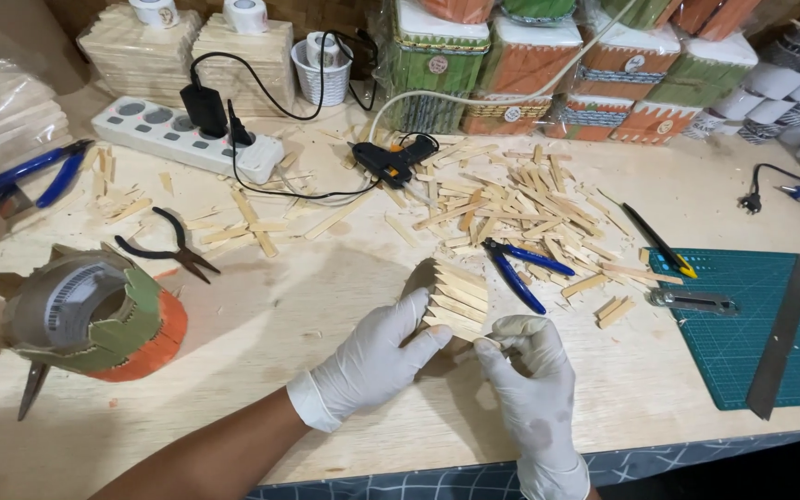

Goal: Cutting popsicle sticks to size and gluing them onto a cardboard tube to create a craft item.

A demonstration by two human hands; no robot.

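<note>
Both gloved hands pinch wooden-stick panel [451, 298]: left hand [377, 356] steadies it, right hand [534, 366] supports lower edge w/ fingertips; blue-handled cutters [520, 268] just right of panel.

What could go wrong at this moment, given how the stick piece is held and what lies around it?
1. The fan of pale pointed wooden sticks is gripped only at its edges by the white-gloved left hand and right hand; joints might shift or come apart.
2. The black glue gun lies among loose wooden offcuts and may stick to or scorch them.
</note>
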